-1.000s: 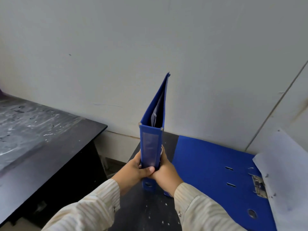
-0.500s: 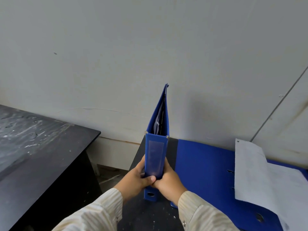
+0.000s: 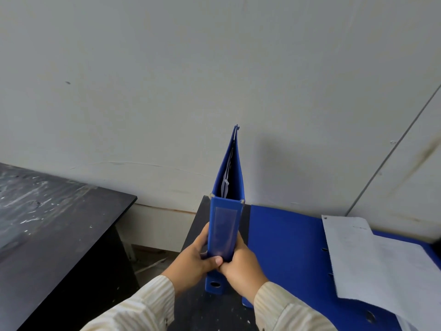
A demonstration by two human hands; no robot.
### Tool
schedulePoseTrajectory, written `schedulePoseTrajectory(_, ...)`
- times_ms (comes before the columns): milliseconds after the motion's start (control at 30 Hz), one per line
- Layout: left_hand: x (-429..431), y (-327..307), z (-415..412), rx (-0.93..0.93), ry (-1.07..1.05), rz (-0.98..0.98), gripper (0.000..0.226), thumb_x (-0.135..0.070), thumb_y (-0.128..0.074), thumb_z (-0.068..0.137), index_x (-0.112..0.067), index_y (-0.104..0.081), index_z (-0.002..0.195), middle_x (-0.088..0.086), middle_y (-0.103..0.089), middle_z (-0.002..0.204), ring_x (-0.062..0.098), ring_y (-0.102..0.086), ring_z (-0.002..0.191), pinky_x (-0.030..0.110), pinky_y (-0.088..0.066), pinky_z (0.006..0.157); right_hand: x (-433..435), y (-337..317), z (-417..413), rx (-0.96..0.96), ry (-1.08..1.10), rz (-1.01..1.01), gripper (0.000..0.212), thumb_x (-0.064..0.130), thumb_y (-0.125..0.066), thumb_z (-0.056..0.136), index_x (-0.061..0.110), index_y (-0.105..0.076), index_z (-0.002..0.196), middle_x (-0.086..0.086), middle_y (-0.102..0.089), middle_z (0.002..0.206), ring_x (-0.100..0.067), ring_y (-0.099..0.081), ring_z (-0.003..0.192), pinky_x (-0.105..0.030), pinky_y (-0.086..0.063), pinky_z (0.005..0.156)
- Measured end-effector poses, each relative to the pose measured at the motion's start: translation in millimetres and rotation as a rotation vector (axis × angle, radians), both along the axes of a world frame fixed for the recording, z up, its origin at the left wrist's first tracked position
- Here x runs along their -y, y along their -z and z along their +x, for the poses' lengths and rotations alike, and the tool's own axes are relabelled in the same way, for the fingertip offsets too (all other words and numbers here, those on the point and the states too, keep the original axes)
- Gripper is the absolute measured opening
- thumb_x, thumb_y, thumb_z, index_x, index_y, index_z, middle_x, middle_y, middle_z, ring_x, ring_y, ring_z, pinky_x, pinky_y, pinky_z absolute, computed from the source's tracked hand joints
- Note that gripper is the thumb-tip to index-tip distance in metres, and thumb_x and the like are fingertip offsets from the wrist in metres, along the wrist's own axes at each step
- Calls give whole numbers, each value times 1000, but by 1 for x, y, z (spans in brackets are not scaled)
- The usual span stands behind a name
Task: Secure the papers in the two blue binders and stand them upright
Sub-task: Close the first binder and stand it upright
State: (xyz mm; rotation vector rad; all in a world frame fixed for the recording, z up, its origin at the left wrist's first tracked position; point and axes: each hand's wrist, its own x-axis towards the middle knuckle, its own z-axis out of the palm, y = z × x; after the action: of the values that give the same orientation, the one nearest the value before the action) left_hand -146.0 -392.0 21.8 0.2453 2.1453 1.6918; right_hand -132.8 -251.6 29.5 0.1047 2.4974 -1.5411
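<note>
Left hand (image 3: 191, 261) and right hand (image 3: 243, 268) tight around spine of upright blue binder (image 3: 225, 225)

The upright binder (image 3: 225, 225) stood on the table (image 3: 191, 311). The open binder (image 3: 284, 247) lay flat to its right, a paper sheet (image 3: 372, 263) on it.

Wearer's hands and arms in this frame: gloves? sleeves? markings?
Both bare: left hand, right hand, no gloves, rings or watch in view. The left sleeve and right sleeve are long, cream with fine stripes, a small button at each cuff.
</note>
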Motion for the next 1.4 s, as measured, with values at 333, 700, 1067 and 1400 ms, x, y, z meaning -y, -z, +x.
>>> schedulePoseTrajectory(333, -4, -2, -14, 18, -1, -3, 75, -12, -62, 90, -60, -20, 130, -31, -52, 117, 2, -63, 102, 23, -55, 83, -2, -3, -13, -2, 4, 7, 67, 10, -64, 83, 35, -34, 138, 7, -62, 110, -11, -60, 99, -14, -47, 74)
schedulePoseTrajectory(700, -8, -1, -28, 16, 5, -6, 73, -12, -61, 90, -61, -19, 126, -27, -51, 119, 5, -60, 105, 26, -55, 84, -5, -2, -26, -11, 10, -5, 66, 11, -64, 85, 37, -34, 137, 7, -61, 109, -10, -60, 98, -13, -47, 72)
schedulePoseTrajectory(1067, -6, 2, -32, 19, -2, -26, 77, -13, -61, 90, -55, -15, 135, -27, -51, 120, 6, -62, 103, 23, -55, 79, -6, 3, -32, -21, 20, 0, 65, 12, -66, 83, 36, -36, 136, 7, -63, 109, -9, -61, 98, -14, -47, 73)
schedulePoseTrajectory(1400, -10, 7, -25, 20, -42, -33, 75, -14, -61, 90, -39, -18, 147, -22, -57, 117, -3, -60, 102, 18, -54, 80, -8, 5, -27, -52, 28, -33, 57, 12, -65, 84, 41, -41, 127, 11, -62, 107, -1, -61, 93, -10, -48, 62)
